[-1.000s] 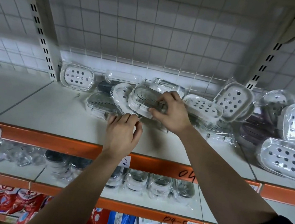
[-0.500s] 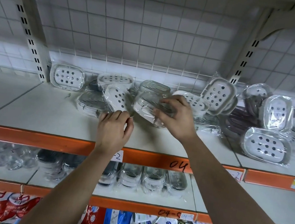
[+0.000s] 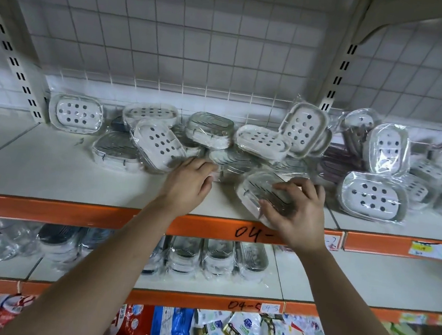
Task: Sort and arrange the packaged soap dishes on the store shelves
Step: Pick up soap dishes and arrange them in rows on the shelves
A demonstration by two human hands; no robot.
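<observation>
Several plastic-wrapped soap dishes lie jumbled on the upper shelf [image 3: 46, 173]. My right hand [image 3: 296, 212] grips a wrapped soap dish with a ridged insert [image 3: 256, 191], held tilted near the shelf's front edge. My left hand [image 3: 188, 183] rests palm down on the shelf, its fingertips touching another wrapped ridged dish [image 3: 229, 160] in the pile. A white dish with round holes [image 3: 158, 144] leans just left of that hand. More holed dishes [image 3: 372, 195] are heaped at the right.
The shelf has an orange front strip [image 3: 69, 211] with handwritten labels. A wire grid [image 3: 174, 36] backs the shelf, between slotted uprights [image 3: 13, 58]. The shelf below holds rows of wrapped dishes [image 3: 217, 258]. Food packets [image 3: 235, 333] fill the lowest level.
My right hand has pulled the ridged dish out of the pile, toward the shelf's front edge and to the right. My left hand stayed by the pile. The view has shifted right.
</observation>
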